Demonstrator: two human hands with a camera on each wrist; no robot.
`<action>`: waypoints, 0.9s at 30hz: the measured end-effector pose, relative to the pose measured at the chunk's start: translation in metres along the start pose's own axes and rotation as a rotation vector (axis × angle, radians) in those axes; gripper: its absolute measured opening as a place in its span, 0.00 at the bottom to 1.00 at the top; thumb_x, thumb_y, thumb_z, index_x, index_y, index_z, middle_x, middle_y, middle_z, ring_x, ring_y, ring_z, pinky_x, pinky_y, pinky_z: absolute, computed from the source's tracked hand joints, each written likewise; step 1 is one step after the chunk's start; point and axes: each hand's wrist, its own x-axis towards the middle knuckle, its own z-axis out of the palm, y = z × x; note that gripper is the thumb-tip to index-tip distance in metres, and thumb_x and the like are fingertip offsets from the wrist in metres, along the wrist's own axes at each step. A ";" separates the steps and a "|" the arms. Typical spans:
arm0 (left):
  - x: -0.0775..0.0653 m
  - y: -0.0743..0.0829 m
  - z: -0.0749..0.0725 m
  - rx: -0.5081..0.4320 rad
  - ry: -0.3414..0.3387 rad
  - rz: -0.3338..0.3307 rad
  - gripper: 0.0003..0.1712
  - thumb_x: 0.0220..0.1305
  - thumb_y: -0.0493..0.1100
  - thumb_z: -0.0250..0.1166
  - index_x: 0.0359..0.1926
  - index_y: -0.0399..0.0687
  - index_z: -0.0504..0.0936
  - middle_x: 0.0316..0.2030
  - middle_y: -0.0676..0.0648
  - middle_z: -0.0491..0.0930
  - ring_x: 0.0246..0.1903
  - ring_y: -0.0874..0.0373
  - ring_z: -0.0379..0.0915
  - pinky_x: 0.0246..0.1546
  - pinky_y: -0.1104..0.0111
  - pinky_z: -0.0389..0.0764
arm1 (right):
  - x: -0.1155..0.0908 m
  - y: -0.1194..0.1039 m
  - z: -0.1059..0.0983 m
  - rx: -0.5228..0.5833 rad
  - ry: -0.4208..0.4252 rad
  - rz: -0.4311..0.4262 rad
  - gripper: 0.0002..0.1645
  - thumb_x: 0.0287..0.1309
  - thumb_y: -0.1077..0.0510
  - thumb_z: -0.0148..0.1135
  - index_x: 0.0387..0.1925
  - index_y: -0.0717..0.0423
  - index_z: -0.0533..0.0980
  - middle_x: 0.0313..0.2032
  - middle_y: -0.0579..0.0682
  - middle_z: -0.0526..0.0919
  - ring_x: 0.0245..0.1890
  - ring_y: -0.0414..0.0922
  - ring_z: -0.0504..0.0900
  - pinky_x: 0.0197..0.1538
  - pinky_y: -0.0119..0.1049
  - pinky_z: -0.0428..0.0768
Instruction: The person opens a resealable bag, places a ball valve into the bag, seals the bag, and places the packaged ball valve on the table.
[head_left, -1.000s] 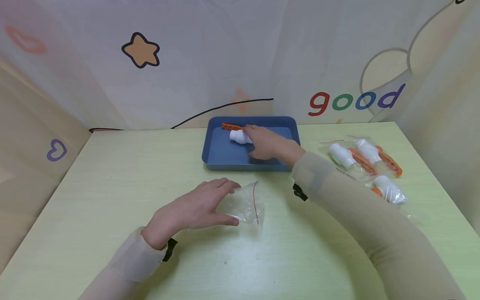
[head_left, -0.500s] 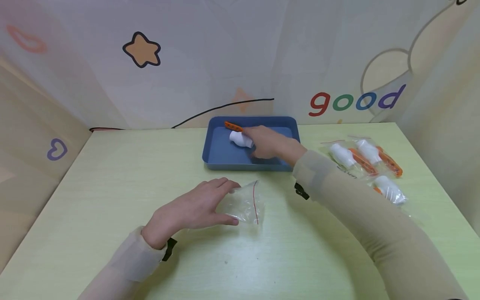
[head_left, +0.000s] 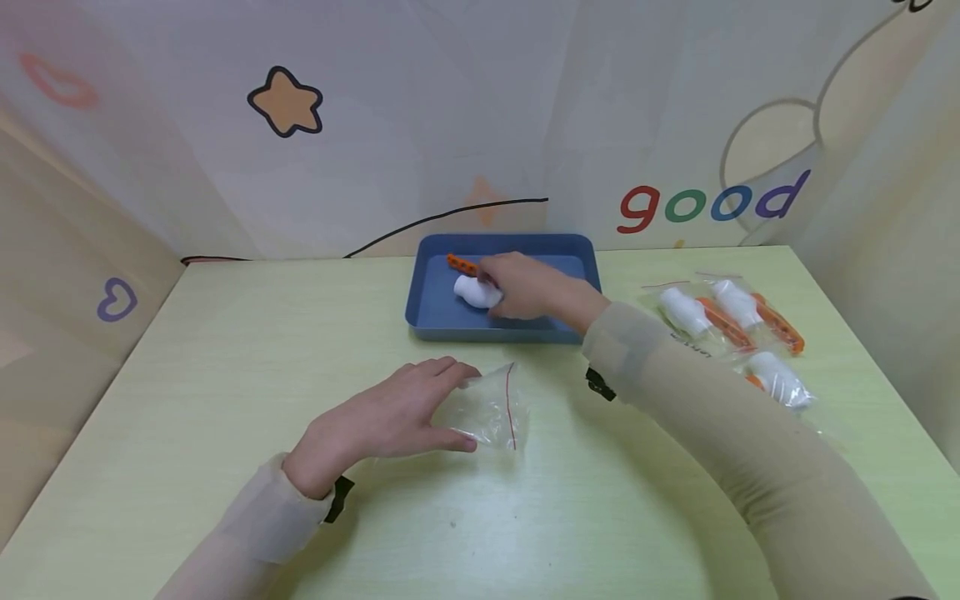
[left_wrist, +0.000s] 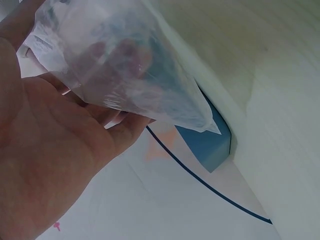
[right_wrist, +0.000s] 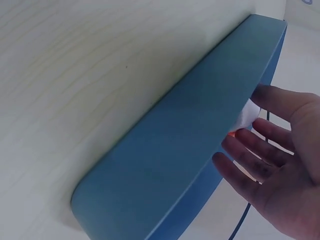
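My left hand (head_left: 397, 408) holds a clear zip bag (head_left: 487, 404) with a red seal line, its thumb in front and its fingers behind. In the left wrist view the fingers show through the bag's film (left_wrist: 125, 65). My right hand (head_left: 532, 287) reaches into the blue tray (head_left: 450, 321), thumb and fingers around one end of a white bulb-shaped piece (head_left: 474, 292). Beside it in the tray lies an orange strip with holes (head_left: 461, 265), partly hidden by that hand. The tray wall (right_wrist: 170, 135) hides most of both pieces in the right wrist view.
At the right of the table (head_left: 225, 358) lie several filled clear bags, each with a white piece (head_left: 682, 310) and an orange part (head_left: 726, 323). A printed curtain (head_left: 450, 108) stands right behind the tray.
The white piece and the orange strip have shifted slightly toward the near side of the tray as my right hand moved over them. My left hand and the bag have stayed put.
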 end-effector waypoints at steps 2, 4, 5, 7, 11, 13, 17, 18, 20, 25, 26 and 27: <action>0.000 -0.001 0.001 0.000 0.001 0.002 0.45 0.62 0.60 0.74 0.71 0.42 0.70 0.62 0.46 0.75 0.61 0.51 0.71 0.63 0.53 0.70 | 0.001 -0.001 0.001 -0.005 0.007 -0.003 0.28 0.61 0.57 0.75 0.58 0.61 0.73 0.53 0.55 0.79 0.50 0.50 0.77 0.55 0.45 0.77; 0.000 -0.001 0.002 0.001 0.001 0.001 0.45 0.62 0.60 0.74 0.71 0.42 0.70 0.61 0.47 0.75 0.61 0.51 0.71 0.63 0.53 0.70 | 0.002 -0.002 0.003 -0.015 0.018 -0.005 0.28 0.61 0.56 0.75 0.57 0.61 0.73 0.53 0.55 0.80 0.50 0.50 0.77 0.55 0.45 0.77; 0.000 -0.001 0.002 0.002 0.001 0.000 0.45 0.62 0.60 0.74 0.71 0.43 0.70 0.61 0.47 0.75 0.61 0.51 0.71 0.63 0.53 0.69 | 0.002 -0.002 0.003 -0.019 0.024 -0.004 0.28 0.60 0.56 0.75 0.56 0.60 0.73 0.53 0.55 0.80 0.50 0.50 0.77 0.55 0.45 0.77; 0.000 -0.002 0.002 0.005 0.001 -0.004 0.44 0.62 0.60 0.74 0.71 0.43 0.70 0.61 0.47 0.75 0.61 0.51 0.70 0.63 0.54 0.69 | 0.002 -0.003 0.005 -0.018 0.037 0.004 0.28 0.60 0.56 0.76 0.56 0.60 0.73 0.52 0.55 0.80 0.49 0.50 0.77 0.54 0.44 0.77; -0.001 -0.003 0.003 0.008 -0.001 -0.005 0.44 0.62 0.60 0.74 0.71 0.42 0.70 0.62 0.47 0.74 0.61 0.51 0.70 0.64 0.53 0.69 | 0.002 -0.004 0.008 -0.015 0.051 0.033 0.29 0.59 0.55 0.77 0.55 0.59 0.72 0.51 0.55 0.79 0.48 0.51 0.77 0.52 0.44 0.78; -0.001 -0.003 0.003 0.010 -0.006 -0.004 0.44 0.62 0.61 0.74 0.71 0.42 0.70 0.62 0.46 0.74 0.62 0.51 0.70 0.64 0.53 0.69 | 0.003 -0.005 0.010 -0.014 0.061 0.048 0.28 0.59 0.56 0.77 0.55 0.59 0.72 0.51 0.56 0.79 0.48 0.51 0.78 0.52 0.45 0.78; -0.001 -0.003 0.003 0.013 -0.014 -0.004 0.44 0.62 0.61 0.73 0.71 0.42 0.70 0.63 0.46 0.74 0.63 0.51 0.69 0.64 0.53 0.68 | 0.005 -0.003 0.014 -0.003 0.080 0.057 0.26 0.60 0.60 0.75 0.54 0.61 0.71 0.51 0.59 0.79 0.50 0.54 0.79 0.55 0.47 0.79; -0.001 -0.003 0.002 0.015 -0.015 -0.005 0.45 0.62 0.61 0.73 0.71 0.43 0.70 0.63 0.46 0.74 0.63 0.51 0.69 0.65 0.53 0.68 | 0.005 -0.002 0.015 0.001 0.084 0.057 0.25 0.60 0.62 0.73 0.54 0.62 0.71 0.51 0.60 0.79 0.50 0.54 0.79 0.55 0.47 0.79; -0.001 -0.003 0.002 0.015 -0.016 -0.007 0.44 0.62 0.60 0.74 0.71 0.43 0.70 0.63 0.47 0.74 0.63 0.51 0.69 0.65 0.53 0.68 | 0.005 -0.001 0.016 0.007 0.088 0.051 0.22 0.62 0.66 0.70 0.54 0.64 0.71 0.51 0.61 0.79 0.50 0.55 0.80 0.56 0.47 0.79; -0.001 -0.003 0.002 0.017 -0.022 -0.016 0.44 0.62 0.60 0.74 0.70 0.43 0.70 0.62 0.47 0.74 0.62 0.51 0.70 0.64 0.53 0.68 | 0.003 0.002 0.016 0.029 0.093 0.040 0.19 0.60 0.71 0.63 0.52 0.64 0.71 0.49 0.61 0.80 0.48 0.55 0.79 0.55 0.48 0.79; -0.001 -0.004 0.002 0.017 -0.023 -0.018 0.44 0.62 0.60 0.74 0.71 0.43 0.70 0.62 0.47 0.74 0.62 0.51 0.69 0.64 0.53 0.68 | 0.002 0.003 0.016 0.043 0.091 0.045 0.19 0.60 0.71 0.63 0.52 0.64 0.71 0.49 0.61 0.80 0.48 0.55 0.79 0.55 0.48 0.79; -0.001 -0.004 0.002 0.017 -0.025 -0.020 0.44 0.62 0.60 0.74 0.71 0.43 0.70 0.62 0.47 0.74 0.62 0.51 0.69 0.65 0.53 0.68 | 0.002 0.003 0.016 0.057 0.090 0.050 0.20 0.59 0.71 0.64 0.52 0.64 0.71 0.48 0.61 0.80 0.47 0.55 0.79 0.54 0.48 0.79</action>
